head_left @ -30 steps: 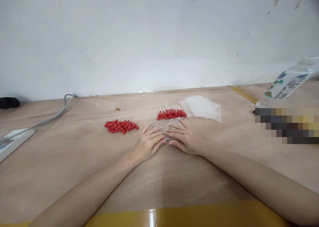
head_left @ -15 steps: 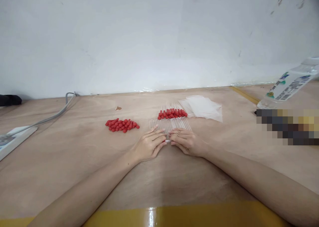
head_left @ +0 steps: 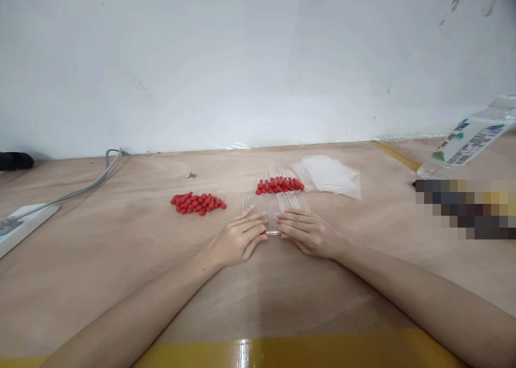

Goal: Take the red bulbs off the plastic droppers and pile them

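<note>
Between my hands a glass dropper (head_left: 273, 232) lies crosswise, low against the table. My left hand (head_left: 238, 238) is closed on its red rubber end, mostly hidden by the fingers. My right hand (head_left: 309, 234) is closed on the clear tube's other end. Just beyond my fingertips, clear glass tubes (head_left: 278, 202) lie side by side, partly covered by both hands. Behind them is a row of droppers with red rubber bulbs (head_left: 280, 185) towards me. Loose red bulbs (head_left: 197, 203) lie in a heap to the left.
White paper sheets (head_left: 328, 174) lie right of the droppers. A tilted clear bottle (head_left: 470, 139) and a pixelated patch (head_left: 463, 209) are at the right. At the left, a grey cable (head_left: 86, 188) runs to a white power strip (head_left: 28, 225). Yellow tape (head_left: 322, 349) crosses the near table.
My right hand has shifted slightly right, away from the left, so more of the tube shows between them. The heap and rows are unchanged.
</note>
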Demonstrator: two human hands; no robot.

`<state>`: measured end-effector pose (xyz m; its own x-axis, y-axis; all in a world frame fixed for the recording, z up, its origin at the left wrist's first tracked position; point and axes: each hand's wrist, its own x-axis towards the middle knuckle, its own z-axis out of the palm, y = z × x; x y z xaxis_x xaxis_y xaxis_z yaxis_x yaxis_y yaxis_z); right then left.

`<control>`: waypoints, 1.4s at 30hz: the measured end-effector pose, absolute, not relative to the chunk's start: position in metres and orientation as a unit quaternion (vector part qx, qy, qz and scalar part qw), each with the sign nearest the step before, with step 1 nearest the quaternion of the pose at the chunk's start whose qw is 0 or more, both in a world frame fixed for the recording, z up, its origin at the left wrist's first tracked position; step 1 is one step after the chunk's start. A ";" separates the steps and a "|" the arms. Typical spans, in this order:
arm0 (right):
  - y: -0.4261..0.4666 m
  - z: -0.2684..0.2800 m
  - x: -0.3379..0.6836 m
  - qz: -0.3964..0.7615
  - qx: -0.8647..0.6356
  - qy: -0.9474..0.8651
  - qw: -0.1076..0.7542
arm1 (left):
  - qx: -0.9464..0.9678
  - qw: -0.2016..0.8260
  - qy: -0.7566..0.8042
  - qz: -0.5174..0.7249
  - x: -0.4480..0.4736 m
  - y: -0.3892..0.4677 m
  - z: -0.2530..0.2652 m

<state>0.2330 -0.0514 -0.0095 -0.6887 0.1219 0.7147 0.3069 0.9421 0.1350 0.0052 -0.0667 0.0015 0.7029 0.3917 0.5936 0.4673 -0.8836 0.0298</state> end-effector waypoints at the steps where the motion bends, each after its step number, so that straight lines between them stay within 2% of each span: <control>1: -0.051 -0.009 0.236 -0.121 -0.118 -0.912 0.375 | -0.920 0.062 -0.233 -0.310 0.003 -0.066 0.001; 4: -0.047 -0.006 0.249 -0.106 -0.164 -0.897 0.396 | -0.898 0.071 -0.267 -0.341 -0.006 -0.064 0.002; 7: -0.037 -0.005 0.261 -0.121 -0.295 -0.847 0.425 | -0.864 0.101 -0.321 -0.375 -0.018 -0.058 0.007; 10: -0.028 -0.009 0.267 -0.149 -0.433 -0.791 0.406 | -0.828 0.124 -0.381 -0.393 -0.029 -0.049 0.017; 13: -0.022 -0.014 0.268 -0.121 -0.490 -0.776 0.378 | -0.773 0.112 -0.483 -0.397 -0.045 -0.036 0.035; 17: -0.020 -0.018 0.266 -0.074 -0.522 -0.769 0.361 | -0.689 0.054 -0.622 -0.369 -0.079 -0.023 0.069; 20: -0.020 -0.019 0.265 -0.061 -0.521 -0.771 0.363 | -0.642 -0.028 -0.690 -0.333 -0.108 -0.019 0.086; 30: -0.026 -0.019 0.260 -0.054 -0.474 -0.806 0.352 | -0.612 -0.187 -0.711 -0.293 -0.148 -0.006 0.070; 39: -0.025 -0.019 0.261 -0.068 -0.470 -0.809 0.347 | -0.612 -0.192 -0.727 -0.244 -0.147 -0.007 0.071; 42: -0.026 -0.019 0.261 -0.067 -0.470 -0.807 0.352 | -0.612 -0.146 -0.734 -0.255 -0.155 -0.004 0.071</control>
